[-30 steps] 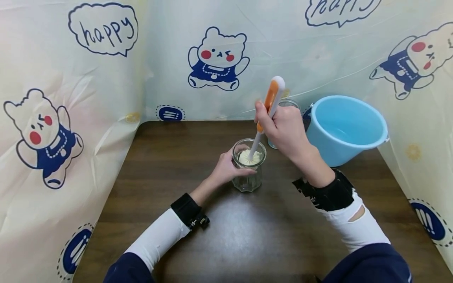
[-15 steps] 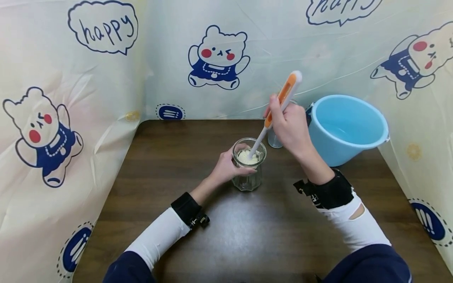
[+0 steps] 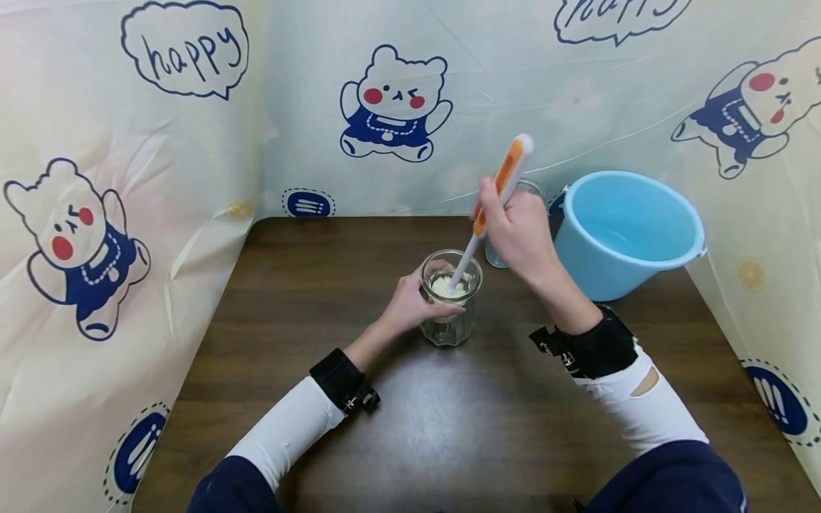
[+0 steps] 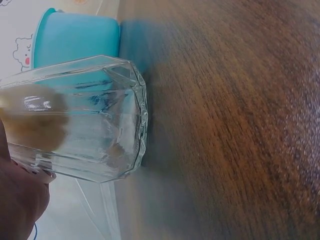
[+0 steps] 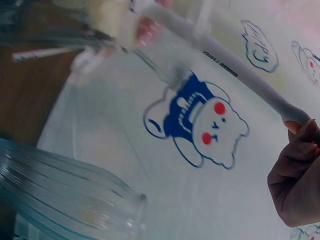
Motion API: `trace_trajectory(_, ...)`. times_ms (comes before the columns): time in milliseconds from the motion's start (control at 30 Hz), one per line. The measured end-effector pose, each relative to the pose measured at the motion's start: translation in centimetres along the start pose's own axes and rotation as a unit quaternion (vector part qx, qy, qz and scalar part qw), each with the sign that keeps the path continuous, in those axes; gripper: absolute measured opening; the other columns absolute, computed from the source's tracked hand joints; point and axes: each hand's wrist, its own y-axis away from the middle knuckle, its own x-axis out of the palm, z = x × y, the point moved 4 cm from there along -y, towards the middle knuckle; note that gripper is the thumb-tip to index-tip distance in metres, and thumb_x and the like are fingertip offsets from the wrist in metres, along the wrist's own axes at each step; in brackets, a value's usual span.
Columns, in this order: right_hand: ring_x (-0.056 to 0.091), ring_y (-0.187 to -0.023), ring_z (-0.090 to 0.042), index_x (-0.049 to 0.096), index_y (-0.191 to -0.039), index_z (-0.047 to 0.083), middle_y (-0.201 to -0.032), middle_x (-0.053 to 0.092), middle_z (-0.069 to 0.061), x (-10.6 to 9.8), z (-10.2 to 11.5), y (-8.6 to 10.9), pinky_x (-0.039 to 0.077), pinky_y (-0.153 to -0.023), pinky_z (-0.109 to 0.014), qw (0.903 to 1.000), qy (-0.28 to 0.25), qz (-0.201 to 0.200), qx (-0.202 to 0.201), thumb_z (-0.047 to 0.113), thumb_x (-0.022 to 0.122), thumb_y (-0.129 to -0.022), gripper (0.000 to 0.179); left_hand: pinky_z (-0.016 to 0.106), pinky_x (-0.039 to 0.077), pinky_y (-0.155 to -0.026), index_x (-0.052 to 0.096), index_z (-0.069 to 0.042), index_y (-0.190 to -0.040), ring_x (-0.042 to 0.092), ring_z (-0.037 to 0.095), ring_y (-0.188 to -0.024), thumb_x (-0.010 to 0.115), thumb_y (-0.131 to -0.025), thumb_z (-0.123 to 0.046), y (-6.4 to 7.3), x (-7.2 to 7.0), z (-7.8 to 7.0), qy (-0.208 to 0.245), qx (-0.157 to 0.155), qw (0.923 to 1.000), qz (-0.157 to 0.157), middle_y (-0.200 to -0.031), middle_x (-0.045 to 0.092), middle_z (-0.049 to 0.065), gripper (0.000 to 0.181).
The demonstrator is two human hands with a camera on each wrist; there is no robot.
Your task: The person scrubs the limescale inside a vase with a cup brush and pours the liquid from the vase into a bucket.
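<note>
Near the middle of the table, my left hand (image 3: 410, 303) grips a clear glass jar (image 3: 449, 331) round its upper part, thumb across the front. My right hand (image 3: 524, 235) holds a cup brush (image 3: 503, 178) by its orange-and-white handle, above and right of the jar. The brush slants down through the open mouth; its pale sponge-like head sits inside the jar, showing through the wall in the left wrist view as a rounded cream-brown head (image 4: 37, 117). In the right wrist view the fingers (image 5: 300, 155) curl at the handle's end of the grey-white shaft (image 5: 240, 70).
A second glass vessel (image 3: 497, 255) stands behind my right hand, partly hidden; its ribbed wall (image 5: 65, 192) shows large in the right wrist view. A light blue bucket (image 3: 609, 274) stands at the back right. A printed curtain (image 3: 513, 85) hangs behind the brown table (image 3: 308, 285).
My right hand has shifted the brush handle right, then slightly back left, and the brush head has turned and sunk a little inside the jar. The left hand and jar have stayed in place.
</note>
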Motion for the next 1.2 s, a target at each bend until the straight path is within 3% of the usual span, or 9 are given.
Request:
trace_trajectory(67,0.051,-0.049,-0.016,0.069,-0.073,0.008,-0.057,0.061,-0.006,1.1,-0.4,0.5,0.041,-0.046,-0.032,0.9996,0.007,0.027,-0.006,0.047,0.034,-0.102,0.060,0.037,0.053,-0.081,0.058,-0.005,-0.124,0.063,0.023,-0.097,0.089,-0.064,-0.025,0.0,0.0,0.2,0.003,0.002,1.0000,0.002,-0.112,0.068,0.010,0.070)
trace_trajectory(167,0.052,-0.053,-0.018,0.070,-0.074,0.009,-0.056,0.059,-0.007,2.3,-0.9,1.1,0.041,-0.048,-0.033,0.9981,0.022,0.057,0.000,0.047,0.034,-0.102,0.060,0.040,0.054,-0.080,0.058,-0.007,-0.123,0.064,0.029,-0.097,0.089,-0.063,-0.027,-0.1,0.3,1.7,0.009,0.001,1.0000,0.004,-0.112,0.068,0.010,0.071)
trace_trajectory(333,0.050,-0.052,-0.018,0.070,-0.072,0.010,-0.057,0.061,-0.008,1.1,0.6,0.2,0.039,-0.049,-0.034,0.9984,0.029,0.047,-0.014,0.046,0.036,-0.102,0.058,0.038,0.052,-0.081,0.059,-0.016,-0.124,0.063,0.015,-0.096,0.090,-0.059,-0.037,-0.4,0.8,4.0,-0.001,0.000,1.0000,-0.006,-0.112,0.068,0.000,0.075)
trace_trajectory(467,0.048,-0.050,-0.016,0.070,-0.070,0.010,-0.056,0.060,-0.006,0.5,1.6,-0.4,0.039,-0.048,-0.034,0.9968,0.031,0.045,-0.058,0.043,0.037,-0.102,0.056,0.033,0.051,-0.081,0.059,-0.021,-0.123,0.061,0.007,-0.094,0.089,-0.058,-0.043,-0.5,0.8,4.2,-0.004,0.000,1.0000,-0.006,-0.112,0.067,-0.006,0.075)
trace_trajectory(567,0.049,-0.049,-0.015,0.071,-0.070,0.010,-0.055,0.060,-0.004,1.7,1.4,0.1,0.039,-0.046,-0.032,0.9919,0.056,0.082,-0.080,0.039,0.038,-0.102,0.054,0.033,0.052,-0.082,0.059,-0.024,-0.123,0.062,0.010,-0.096,0.088,-0.059,-0.047,-0.5,0.8,4.2,-0.007,0.001,1.0000,-0.004,-0.111,0.067,-0.008,0.074)
trace_trajectory(733,0.052,-0.050,-0.015,0.071,-0.070,0.011,-0.051,0.057,-0.003,3.6,0.7,1.1,0.040,-0.046,-0.030,0.9823,0.105,0.133,-0.079,0.038,0.040,-0.101,0.052,0.036,0.053,-0.083,0.057,-0.024,-0.126,0.063,0.018,-0.101,0.087,-0.062,-0.047,-0.4,0.7,4.3,0.000,0.000,1.0000,0.004,-0.115,0.067,-0.007,0.074)
trace_trajectory(900,0.054,-0.051,-0.016,0.070,-0.067,0.013,-0.051,0.059,-0.001,2.3,2.4,0.4,0.040,-0.045,-0.033,0.9812,0.118,0.089,-0.123,0.036,0.042,-0.101,0.050,0.035,0.052,-0.086,0.058,-0.024,-0.124,0.061,0.010,-0.101,0.087,-0.060,-0.047,-0.5,0.6,4.1,-0.009,0.000,1.0000,0.003,-0.113,0.067,-0.008,0.074)
trace_trajectory(1000,0.052,-0.047,-0.017,0.066,-0.063,0.013,-0.048,0.055,-0.001,2.1,3.3,0.2,0.039,-0.042,-0.035,0.9749,0.135,0.068,-0.164,0.035,0.043,-0.100,0.048,0.036,0.052,-0.087,0.059,-0.023,-0.124,0.062,0.012,-0.102,0.088,-0.059,-0.047,-0.5,0.6,4.0,-0.010,0.002,0.9999,0.000,-0.113,0.067,-0.007,0.075)
trace_trajectory(1200,0.043,-0.039,-0.016,0.052,-0.056,0.013,-0.043,0.042,0.000,4.2,2.4,1.6,0.035,-0.037,-0.032,0.9519,0.208,0.106,-0.198,0.034,0.045,-0.099,0.048,0.038,0.052,-0.088,0.054,-0.026,-0.134,0.062,0.014,-0.106,0.086,-0.062,-0.047,-0.5,0.7,4.2,-0.014,-0.002,0.9999,0.010,-0.121,0.067,-0.004,0.081)
